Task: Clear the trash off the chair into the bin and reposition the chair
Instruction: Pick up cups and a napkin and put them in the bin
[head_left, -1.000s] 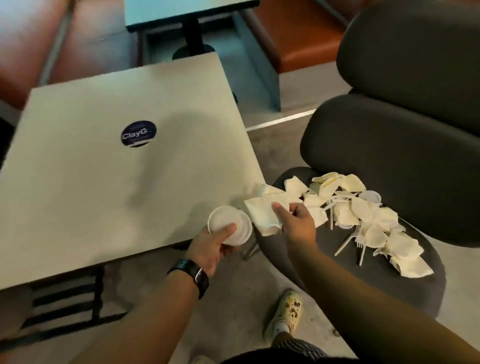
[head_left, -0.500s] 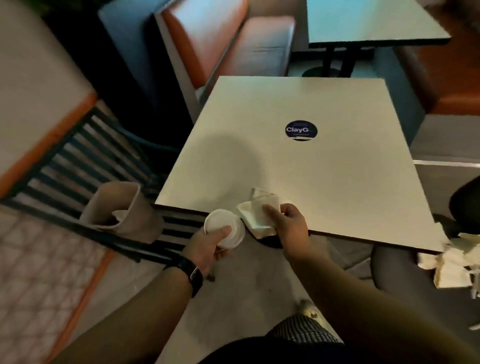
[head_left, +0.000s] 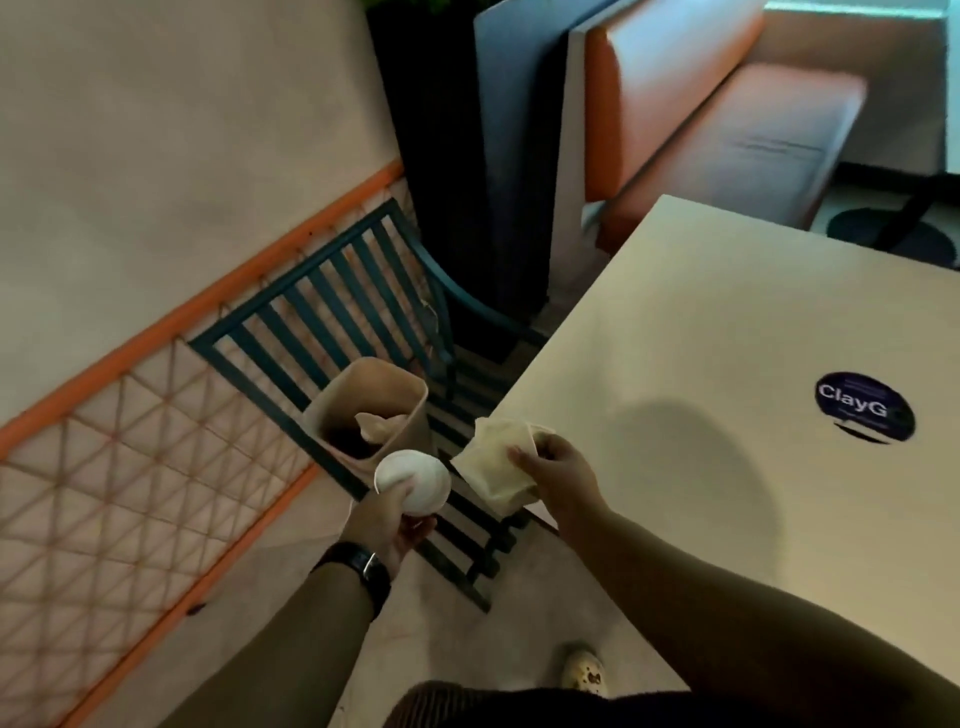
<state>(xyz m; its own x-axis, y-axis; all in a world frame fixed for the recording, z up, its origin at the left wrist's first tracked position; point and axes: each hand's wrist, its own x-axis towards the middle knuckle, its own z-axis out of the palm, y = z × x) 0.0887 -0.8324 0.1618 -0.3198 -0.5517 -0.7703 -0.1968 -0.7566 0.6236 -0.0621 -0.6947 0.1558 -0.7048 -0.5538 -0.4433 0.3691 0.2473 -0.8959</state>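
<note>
A tan bin (head_left: 332, 410) stands on a dark slatted chair (head_left: 311, 312) at centre, with a crumpled napkin inside. My left hand (head_left: 387, 522) grips a small white round lid (head_left: 415, 480) just in front of the bin's near rim. My right hand (head_left: 553, 475) pinches a folded cream napkin (head_left: 493, 467) over the table's left corner, to the right of the bin. The chair with the trash is out of view.
A cream table (head_left: 727, 415) with a round "ClayG" sticker (head_left: 865, 406) fills the right side. An orange booth bench (head_left: 727, 130) is behind it. An orange-framed mesh panel (head_left: 130, 441) lines the wall at left. My shoe (head_left: 584, 670) is on the floor below.
My view has swung left, away from the chair with the trash. Both hands carried the lid and napkin leftward, and the bin is now right in front of them.
</note>
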